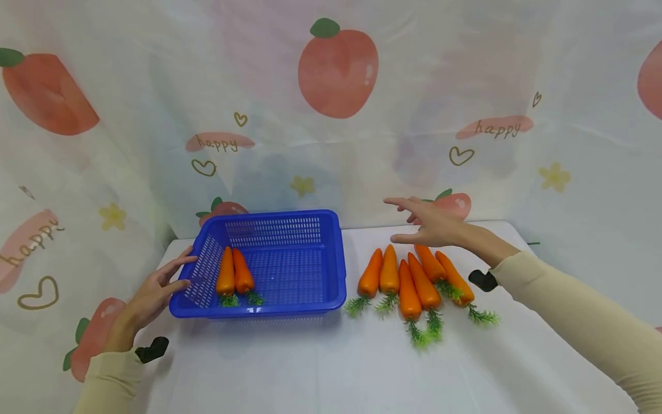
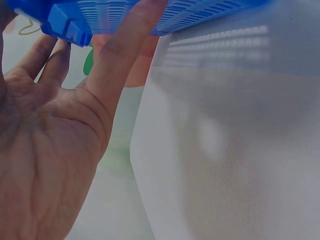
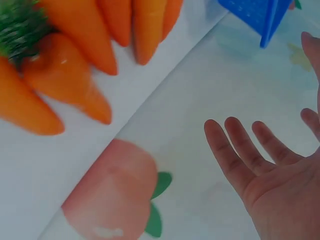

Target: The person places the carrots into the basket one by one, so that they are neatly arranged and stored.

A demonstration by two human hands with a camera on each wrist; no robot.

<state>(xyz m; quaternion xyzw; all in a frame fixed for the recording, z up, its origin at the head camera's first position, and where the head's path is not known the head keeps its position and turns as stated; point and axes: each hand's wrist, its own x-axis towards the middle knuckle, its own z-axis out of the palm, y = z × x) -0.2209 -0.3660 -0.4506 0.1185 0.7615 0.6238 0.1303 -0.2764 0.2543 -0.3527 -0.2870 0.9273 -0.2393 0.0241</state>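
A blue plastic basket [image 1: 300, 310] with slotted walls sits at the left of the table. Two orange carrots [image 1: 226, 273] lie side by side inside it, at its left end, green tops toward the near wall. My left hand [image 1: 155, 290] is at the basket's left side, its fingers extended and touching the rim; the thumb lies against the basket in the left wrist view. Several more carrots [image 1: 408, 290] with leafy green tops lie on the table right of the basket. Above their far tips hovers my right hand [image 1: 431, 223], fingers spread and holding nothing.
A white cloth covers the table [image 1: 248, 368]. Close behind the basket and carrots hangs a pale curtain [image 1: 362, 167] printed with fruit, hearts and flowers, which also runs along both sides.
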